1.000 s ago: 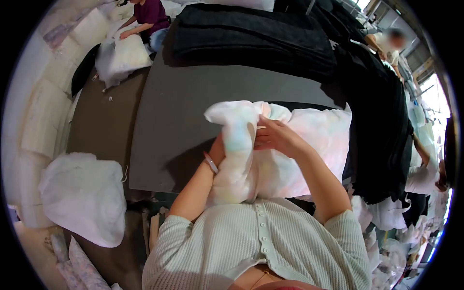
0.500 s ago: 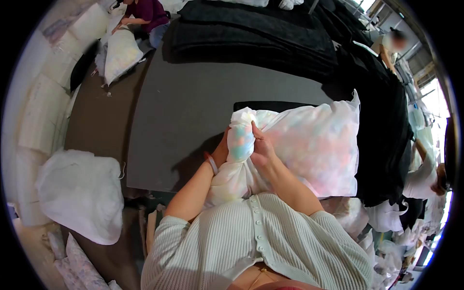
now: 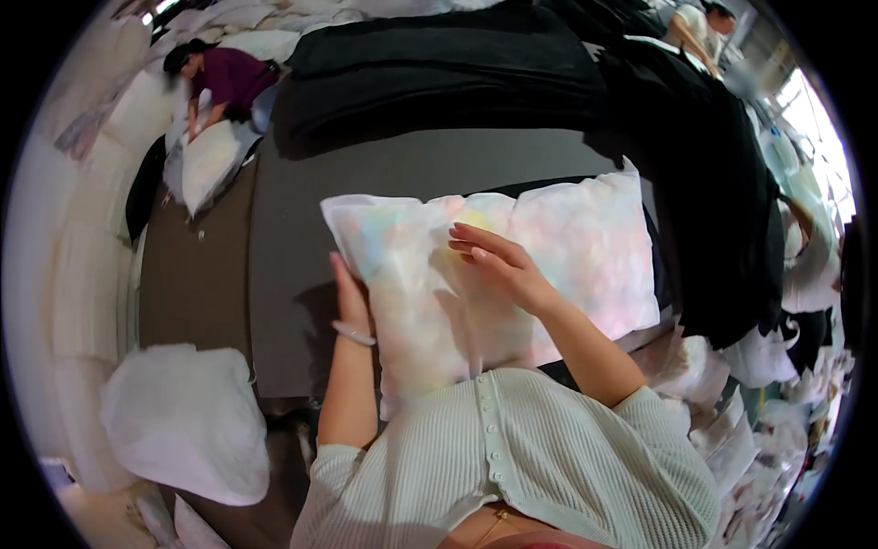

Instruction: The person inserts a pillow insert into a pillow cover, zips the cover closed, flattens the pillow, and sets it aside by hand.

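Observation:
A plump white pillow (image 3: 576,247) with pastel colours showing through its cover lies spread out in front of me, its near edge by my body. My left hand (image 3: 351,295) is at the pillow's left edge, fingers straight and palm turned towards it. Over the middle of the pillow is my right hand (image 3: 508,265), its fingers stretched out, holding nothing. Whether its palm touches the cover, I cannot tell. Part of a black cloth (image 3: 660,252) shows from beneath the pillow's right and far sides.
The grey table (image 3: 302,210) carries folded black fabric (image 3: 439,73) at the back and more black fabric (image 3: 713,201) on the right. A white bundle (image 3: 187,421) sits at lower left. One person (image 3: 233,78) handles another pillow (image 3: 208,165) at far left; another person (image 3: 695,37) is at far right.
The pillow's left part, earlier gathered and folded up between both hands, now lies spread out to the left. My hands have let go and moved apart. The view has shifted somewhat.

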Tool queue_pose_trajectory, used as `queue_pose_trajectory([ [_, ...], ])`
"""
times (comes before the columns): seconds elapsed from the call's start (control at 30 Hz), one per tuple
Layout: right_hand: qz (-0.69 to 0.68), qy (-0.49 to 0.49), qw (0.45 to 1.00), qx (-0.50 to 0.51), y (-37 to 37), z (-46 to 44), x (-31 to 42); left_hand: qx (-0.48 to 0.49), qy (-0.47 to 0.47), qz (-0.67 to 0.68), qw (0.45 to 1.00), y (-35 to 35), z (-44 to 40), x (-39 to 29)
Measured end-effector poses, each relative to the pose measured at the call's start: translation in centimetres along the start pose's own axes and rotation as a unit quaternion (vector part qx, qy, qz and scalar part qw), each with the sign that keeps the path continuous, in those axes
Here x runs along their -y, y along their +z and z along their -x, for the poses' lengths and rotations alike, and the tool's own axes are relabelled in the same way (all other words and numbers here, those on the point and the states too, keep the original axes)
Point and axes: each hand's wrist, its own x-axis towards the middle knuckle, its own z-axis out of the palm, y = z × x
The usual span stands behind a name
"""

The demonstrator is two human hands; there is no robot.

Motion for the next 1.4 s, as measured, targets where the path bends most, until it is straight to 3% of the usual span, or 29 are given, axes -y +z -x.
queue_pose_trajectory([
  [0.03, -0.001, -0.003, 1.000, -0.011, -0.8, 0.9, 0.9, 0.006, -0.009, -0.003, 1.000, -0.5, -0.3, -0.4],
  [0.07, 0.167, -0.063, 0.982, -0.056, -1.5, 1.9, 1.5, -0.033, 0.069, -0.181, 0.980, -1.6, -0.5, -0.8],
  [0.1, 0.330, -0.118, 0.932, -0.096, -2.4, 2.8, 1.9, -0.070, 0.147, -0.351, 0.922, -2.1, -0.7, -0.9],
  [0.13, 0.328, -0.117, 0.932, -0.098, -3.5, 3.5, 1.3, -0.069, 0.144, -0.353, 0.922, -1.3, -0.5, -1.2],
  [0.17, 0.523, -0.092, 0.835, -0.144, -4.8, 4.1, 0.2, -0.153, 0.126, -0.512, 0.835, -0.4, -0.1, -1.8],
  [0.2, 0.691, -0.062, 0.697, -0.184, -5.8, 4.8, -0.5, -0.228, 0.106, -0.653, 0.714, 0.1, 0.1, -2.4],
  [0.23, 0.696, -0.059, 0.687, -0.201, -6.6, 5.9, -0.7, -0.221, 0.270, -0.702, 0.621, 0.5, 0.1, -2.2],
  [0.27, 0.705, -0.057, 0.673, -0.215, -7.6, 6.8, -0.6, -0.219, 0.275, -0.700, 0.621, 1.2, -0.5, -2.1],
  [0.33, 0.719, -0.031, 0.658, -0.220, -8.4, 7.9, -0.1, -0.078, 0.461, -0.751, 0.466, 5.8, 0.7, -0.8],
  [0.4, 0.753, -0.023, 0.609, -0.249, -8.8, 7.7, 0.4, 0.107, 0.401, -0.775, 0.476, 8.6, 0.5, 3.1],
  [0.47, 0.746, -0.011, 0.613, -0.260, -10.3, 7.6, -2.2, 0.229, 0.237, -0.858, 0.394, 8.3, -0.8, 8.5],
  [0.53, 0.726, -0.011, 0.623, -0.291, -11.4, 7.6, -5.0, 0.212, 0.229, -0.883, 0.350, 2.3, -4.8, 13.6],
  [0.57, 0.734, -0.050, 0.602, -0.310, -12.1, 6.8, -6.2, 0.211, 0.232, -0.883, 0.348, 3.0, -6.5, 13.3],
  [0.63, 0.738, -0.044, 0.593, -0.319, -12.1, 4.2, -5.7, 0.205, 0.116, -0.931, 0.278, 3.9, -8.2, 12.9],
  [0.67, 0.744, -0.048, 0.580, -0.327, -12.2, 3.0, -5.3, 0.192, 0.171, -0.908, 0.331, 3.1, -9.3, 12.8],
  [0.83, 0.763, -0.028, 0.578, -0.287, -12.3, 1.7, -4.8, 0.179, 0.140, -0.906, 0.357, 3.9, -9.5, 12.2],
  [0.87, 0.769, -0.037, 0.584, -0.257, -12.0, 2.5, -5.1, 0.190, 0.155, -0.902, 0.357, 3.7, -8.8, 12.0],
  [0.93, 0.737, -0.025, 0.645, -0.199, -9.8, 5.1, -4.8, 0.212, 0.171, -0.901, 0.338, 3.6, -4.8, 11.3],
  [1.1, 0.716, -0.025, 0.691, -0.099, -8.0, 10.4, -7.2, 0.233, 0.179, -0.904, 0.309, 2.9, 0.0, 12.7],
  [1.13, 0.702, -0.024, 0.707, -0.082, -7.9, 10.5, -6.9, 0.227, 0.172, -0.908, 0.308, 3.2, -0.8, 13.0],
  [1.2, 0.721, -0.018, 0.692, -0.042, -10.5, 7.7, -4.1, 0.220, 0.141, -0.934, 0.243, 4.5, -4.5, 12.9],
  [1.23, 0.729, 0.005, 0.684, 0.005, -12.0, 5.4, -1.7, 0.213, 0.140, -0.937, 0.238, 6.0, -6.5, 12.3],
  [1.3, 0.737, 0.021, 0.674, 0.055, -15.9, 3.0, 0.7, 0.110, 0.005, -0.952, 0.286, 10.1, -9.4, 11.2],
  [1.33, 0.739, -0.012, 0.673, 0.033, -17.9, 2.4, 1.2, 0.104, 0.004, -0.953, 0.286, 11.4, -9.5, 11.5],
  [1.4, 0.736, -0.039, 0.676, 0.015, -20.1, 3.2, 0.2, 0.120, 0.217, -0.930, 0.272, 13.1, -9.5, 13.3],
])
